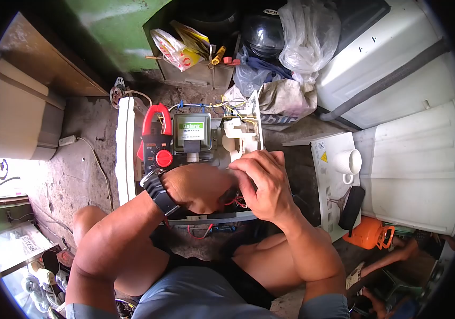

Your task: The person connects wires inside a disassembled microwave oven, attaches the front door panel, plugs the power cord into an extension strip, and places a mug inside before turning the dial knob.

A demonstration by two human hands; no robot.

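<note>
An opened microwave oven (127, 154) stands on the floor before me, its inner parts bare. Inside it sits a magnetron (191, 130) with a green and white label. A red and black clamp meter (156, 141) lies on its left part. My left hand (201, 186), with a black watch at the wrist, reaches across the front of the oven; its fingers are smeared and mostly hidden. Beside it, my right hand (264, 183) is closed in a pinch near the white plastic bracket (236, 133). What it pinches is hidden. Red wires (234, 202) show beneath the hands.
At the right, a white metal panel (320, 183) bears a white mug (348, 161) and a black object (353, 206). Beyond it lies an orange gas canister (368, 232). Plastic bags (310, 37) and a sack stand behind the oven. Another person's leg (389, 259) shows at lower right.
</note>
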